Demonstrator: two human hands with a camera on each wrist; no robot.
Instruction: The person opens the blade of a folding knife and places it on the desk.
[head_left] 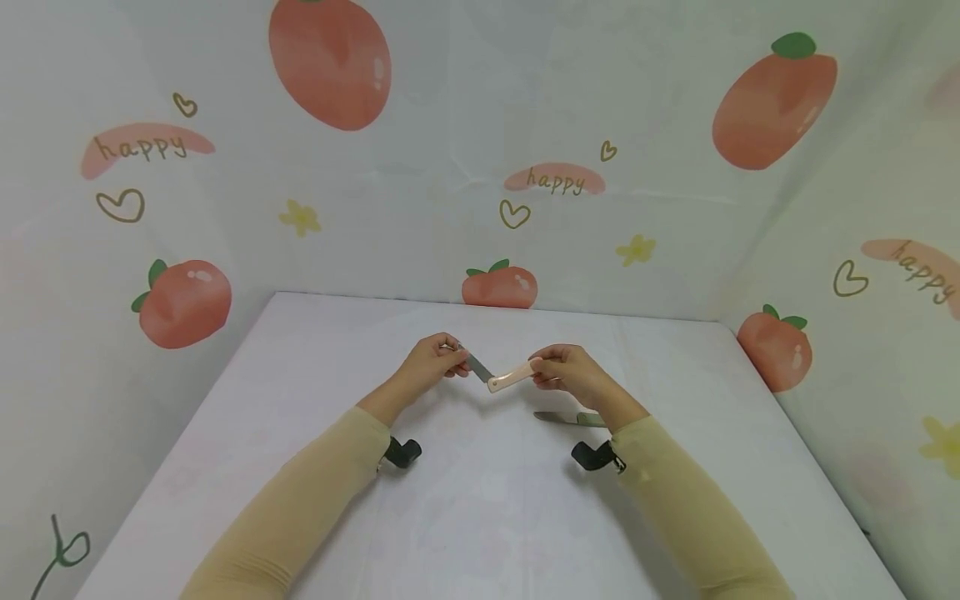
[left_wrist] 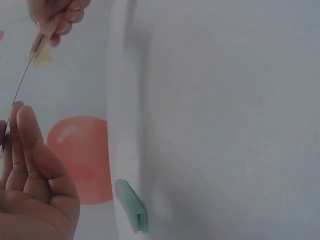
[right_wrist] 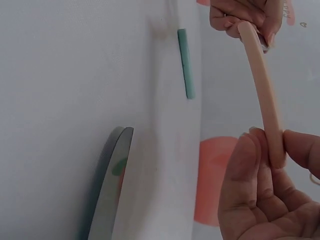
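Observation:
Between both hands is a folding knife, its pale peach handle (head_left: 513, 377) and dark grey blade (head_left: 478, 367) opened partway into a shallow V above the table. My left hand (head_left: 433, 360) pinches the blade near its tip end. In the left wrist view the blade (left_wrist: 20, 86) shows edge-on as a thin line. My right hand (head_left: 576, 373) pinches the far end of the peach handle (right_wrist: 262, 85) between thumb and fingers. Below the right hand lies a second knife (head_left: 592, 420) with a green handle, partly hidden by the wrist; its blade (right_wrist: 112, 185) looks shiny.
A green slotted bar (left_wrist: 131, 206) lies toward the back of the white table (head_left: 480, 508); the left hand and arm hide it in the head view. Behind stands a white cloth wall (head_left: 420, 167) printed with fruit and hearts. Black wrist cameras hang under both wrists.

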